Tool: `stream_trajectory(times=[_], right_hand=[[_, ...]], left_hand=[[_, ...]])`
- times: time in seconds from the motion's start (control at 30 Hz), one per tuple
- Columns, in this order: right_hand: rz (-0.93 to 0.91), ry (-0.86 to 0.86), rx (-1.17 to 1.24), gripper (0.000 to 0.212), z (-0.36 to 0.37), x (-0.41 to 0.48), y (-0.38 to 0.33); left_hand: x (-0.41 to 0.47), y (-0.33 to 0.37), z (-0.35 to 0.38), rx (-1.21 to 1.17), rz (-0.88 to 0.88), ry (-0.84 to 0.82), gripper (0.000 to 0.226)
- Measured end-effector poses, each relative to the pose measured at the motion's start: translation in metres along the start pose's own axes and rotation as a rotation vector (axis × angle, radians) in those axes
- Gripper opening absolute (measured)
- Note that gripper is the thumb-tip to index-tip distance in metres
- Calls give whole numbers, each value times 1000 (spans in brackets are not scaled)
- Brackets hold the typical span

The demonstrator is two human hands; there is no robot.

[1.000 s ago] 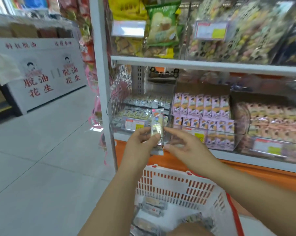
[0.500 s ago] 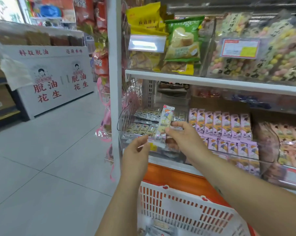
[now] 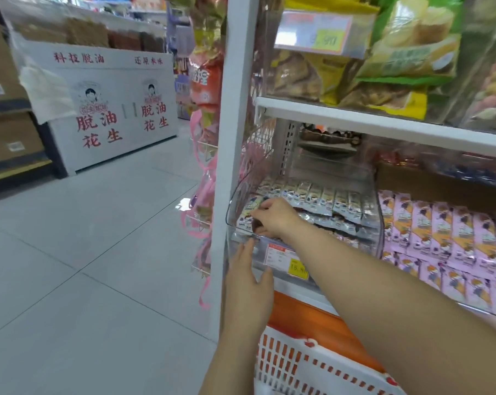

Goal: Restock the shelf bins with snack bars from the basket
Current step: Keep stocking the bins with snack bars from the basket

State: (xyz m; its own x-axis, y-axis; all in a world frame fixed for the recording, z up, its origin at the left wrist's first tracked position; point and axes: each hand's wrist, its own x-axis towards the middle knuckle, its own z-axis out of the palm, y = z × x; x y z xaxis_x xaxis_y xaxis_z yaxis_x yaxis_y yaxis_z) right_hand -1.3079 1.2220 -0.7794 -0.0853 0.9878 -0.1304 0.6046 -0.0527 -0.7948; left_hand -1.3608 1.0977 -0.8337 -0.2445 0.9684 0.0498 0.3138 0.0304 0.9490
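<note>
Task thing: snack bar point(image 3: 248, 208), down in the front-left corner of the clear bin point(image 3: 372, 218) on the lower shelf, beside the rows of matching bars point(image 3: 321, 198).
Right hand point(image 3: 272, 216): you had reached over the bin's front rim, fingers curled over the bar and, it seemed, pinching it; not let go yet.
Left hand point(image 3: 249, 280): released, fingers straight, tips touching the bin's front wall just left of the price tag point(image 3: 288, 259); it held nothing.
Basket point(image 3: 312, 363): below your arms against the orange shelf base; its contents were out of shot.
Handling: looked like a light, foil-wrapped bar, so probably slick and crinkly with a somewhat stiff core that can snap if bent. Best taken by the long edges near the middle, not by the sealed end flaps, and laid flat in line with the row.
Neighbours: pink packs point(image 3: 440, 232) in the next bin to the right, separate and untouched.
Versus 0.5 s earlier: the bar stood upright in your right hand above the bin front; now it lay low inside the bin. Your left hand was lower and off the bin; now it touched the front wall.
Versus 1 s earlier: both hands were on the bar over the basket.
</note>
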Motion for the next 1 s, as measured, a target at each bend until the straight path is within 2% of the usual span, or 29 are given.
stream_trajectory(times=[0.07,0.17,0.27,0.37,0.47,0.57,0.67,0.8,1.0], right_hand=[[-23,-16,-119,16,3,6,-3],[-1,-36,-230,26,2,10,-4],[-11,-47,-271,24,2,12,-2],[-58,-21,-278,35,-2,7,4],[-193,69,-284,26,-14,-15,9],[-409,140,-215,16,-24,-69,15],[-558,121,-244,15,-24,-123,37],[-479,-76,-306,14,1,-161,96],[-235,-370,-441,22,55,-159,200]], left_hand=[[-1,3,0,-38,-24,-9,61],[-3,8,0,-54,-41,-26,61],[-6,10,-2,-58,-41,-39,61],[-9,10,-1,-50,-47,-44,60],[-14,10,-2,-51,-73,-54,59],[-20,7,-11,-63,-70,-28,56],[-20,2,-22,48,-104,-63,50],[-33,-21,-36,183,-104,-262,42],[-71,-125,-35,525,-37,-219,37]])
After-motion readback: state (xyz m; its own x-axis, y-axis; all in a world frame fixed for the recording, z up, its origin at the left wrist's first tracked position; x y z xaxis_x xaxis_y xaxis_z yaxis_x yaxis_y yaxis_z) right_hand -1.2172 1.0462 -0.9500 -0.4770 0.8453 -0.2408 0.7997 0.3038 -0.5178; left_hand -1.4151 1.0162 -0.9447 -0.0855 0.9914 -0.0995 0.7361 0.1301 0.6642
